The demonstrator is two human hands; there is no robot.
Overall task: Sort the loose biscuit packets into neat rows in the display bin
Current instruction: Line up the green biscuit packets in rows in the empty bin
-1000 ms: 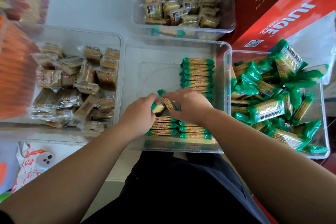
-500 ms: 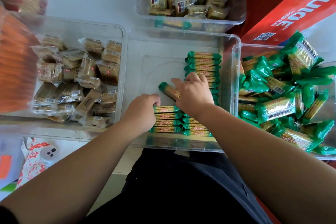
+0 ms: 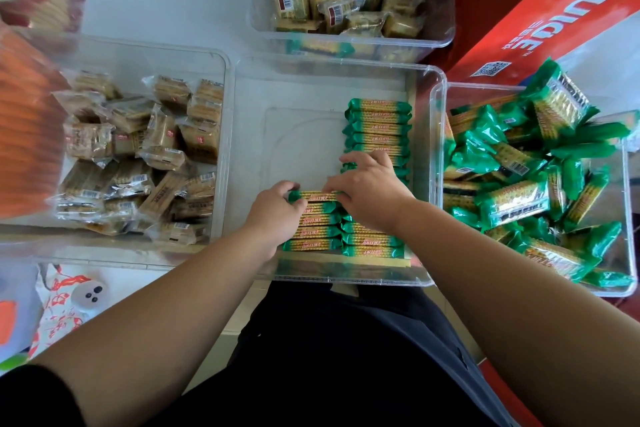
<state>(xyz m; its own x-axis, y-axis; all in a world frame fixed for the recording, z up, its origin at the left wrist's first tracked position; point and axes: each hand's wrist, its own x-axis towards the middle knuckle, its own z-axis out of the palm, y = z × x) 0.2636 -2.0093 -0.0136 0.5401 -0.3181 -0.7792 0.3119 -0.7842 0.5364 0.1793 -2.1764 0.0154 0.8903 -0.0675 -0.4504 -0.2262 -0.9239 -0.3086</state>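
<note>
We pinch a green packet [image 3: 317, 196] by its ends with left hand [image 3: 273, 210] and right hand [image 3: 372, 191], seating it on the near row [image 3: 311, 233] in the display bin [image 3: 298, 142]; next, we judge, it wants squaring flush.

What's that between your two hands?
One long green-and-gold biscuit packet, held at its ends by the left hand and right hand, as the head view shows.

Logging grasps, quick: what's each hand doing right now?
Left hand: grips the left end of a green packet.
Right hand: pinches the same packet's right end.
</note>
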